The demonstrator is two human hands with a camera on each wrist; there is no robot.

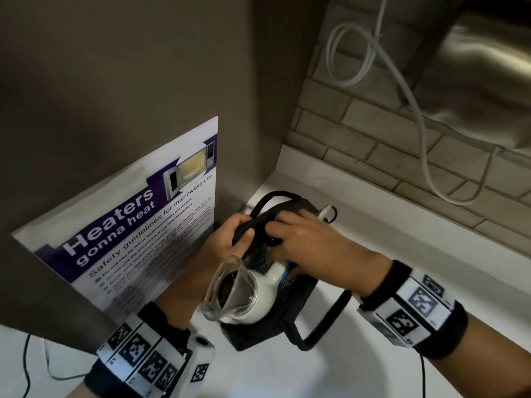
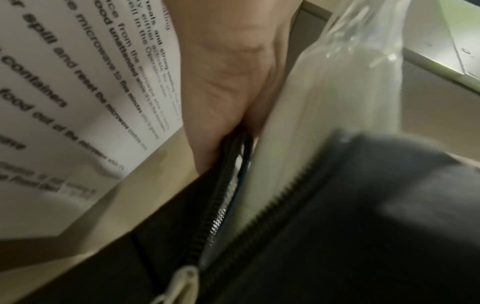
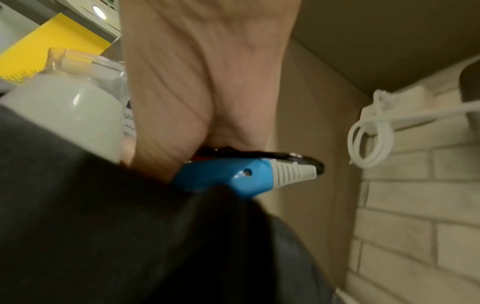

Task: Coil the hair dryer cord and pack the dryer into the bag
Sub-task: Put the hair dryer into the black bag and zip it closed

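Note:
A black zip bag point(image 1: 258, 331) lies on the white counter point(image 1: 373, 254) in the corner. The white hair dryer point(image 1: 258, 300) sits partly inside it, its clear nozzle point(image 1: 230, 294) poking out toward me. My left hand point(image 1: 230, 239) grips the bag's left rim, thumb on top. My right hand point(image 1: 304, 237) curls over the bag's upper edge above the dryer. In the right wrist view the dryer's blue handle point(image 3: 233, 176) with its white ribbed cord sleeve lies under my palm point(image 3: 202, 72). The open zipper point(image 2: 218, 205) runs beside the dryer body point(image 2: 324, 123). The cord itself is hidden.
A microwave safety poster point(image 1: 129, 225) leans on the brown wall just left of the bag. A white cable point(image 1: 402, 96) hangs looped on the brick wall behind, under a steel appliance point(image 1: 488, 67). The bag's strap point(image 1: 324, 320) loops toward me.

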